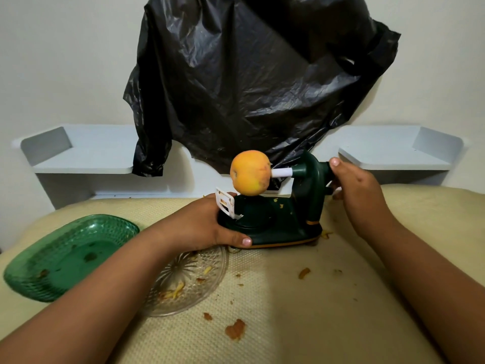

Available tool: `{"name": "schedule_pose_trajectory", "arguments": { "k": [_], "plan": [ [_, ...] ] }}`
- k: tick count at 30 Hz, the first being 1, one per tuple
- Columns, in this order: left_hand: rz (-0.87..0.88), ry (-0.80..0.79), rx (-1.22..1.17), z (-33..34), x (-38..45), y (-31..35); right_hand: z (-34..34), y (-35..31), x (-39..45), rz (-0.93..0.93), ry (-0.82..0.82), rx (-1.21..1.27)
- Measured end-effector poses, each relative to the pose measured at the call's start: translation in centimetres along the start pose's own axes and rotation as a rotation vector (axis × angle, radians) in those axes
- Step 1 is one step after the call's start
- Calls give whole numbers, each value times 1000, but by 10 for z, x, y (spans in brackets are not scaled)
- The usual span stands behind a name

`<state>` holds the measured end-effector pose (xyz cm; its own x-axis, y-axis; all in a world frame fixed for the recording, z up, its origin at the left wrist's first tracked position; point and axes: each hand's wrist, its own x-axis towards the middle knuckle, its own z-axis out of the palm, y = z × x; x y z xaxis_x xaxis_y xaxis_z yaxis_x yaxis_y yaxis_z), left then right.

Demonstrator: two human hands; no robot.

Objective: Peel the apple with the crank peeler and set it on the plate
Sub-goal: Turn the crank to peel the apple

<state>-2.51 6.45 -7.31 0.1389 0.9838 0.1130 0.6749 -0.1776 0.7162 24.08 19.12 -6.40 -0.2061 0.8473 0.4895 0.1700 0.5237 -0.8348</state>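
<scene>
A yellow-orange apple (pixel 250 172) sits skewered on the white prong of the dark green crank peeler (pixel 286 219), which stands on the cream mat. My left hand (pixel 202 224) grips the left end of the peeler's base, thumb in front, just below the white blade holder (pixel 225 204). At the peeler's right end my right hand (pixel 354 185) holds the crank; the handle itself is hidden behind my fingers. A clear glass plate (pixel 199 282) with peel scraps lies in front of the peeler, partly under my left forearm.
A green glass dish (pixel 65 256) lies at the left on the mat. Peel bits (pixel 235 329) are scattered over the mat in front. A black plastic bag (pixel 249 82) hangs on the wall behind, over a pale shelf (pixel 84 156).
</scene>
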Motion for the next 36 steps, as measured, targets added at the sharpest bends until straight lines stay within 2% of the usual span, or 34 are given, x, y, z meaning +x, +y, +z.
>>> {"name": "schedule_pose_trajectory", "arguments": {
  "k": [3, 6, 9, 12, 14, 18, 20, 22, 25, 30, 36],
  "plan": [
    [1, 1, 2, -1, 0, 0, -5, -9, 4, 85, -41, -48],
    [6, 3, 0, 0, 2, 0, -15, -18, 8, 216, -165, -3],
    [3, -1, -5, 0, 2, 1, -24, -23, 10, 413, -282, 111],
    [13, -16, -12, 0, 2, 2, -30, -24, 11, 585, -442, 327],
    [18, -21, -16, 0, 3, 1, -34, -21, 13, 585, -578, 463],
    [16, -47, -42, -2, 3, -1, -53, -12, 19, 456, -857, 772],
    [-2, -47, -48, -2, 3, -1, -66, -1, 22, 360, -952, 705],
    [-12, -52, -46, -2, 4, -2, -69, 5, 23, 270, -943, 509],
    [-17, -57, -45, -3, 4, -1, -64, 7, 25, 189, -798, 312],
    [-6, -61, -44, -4, 3, -1, -62, 7, 23, 117, -674, 215],
    [-22, -76, -37, -3, 3, 0, -63, 7, 22, 86, -716, 169]
  ]
}}
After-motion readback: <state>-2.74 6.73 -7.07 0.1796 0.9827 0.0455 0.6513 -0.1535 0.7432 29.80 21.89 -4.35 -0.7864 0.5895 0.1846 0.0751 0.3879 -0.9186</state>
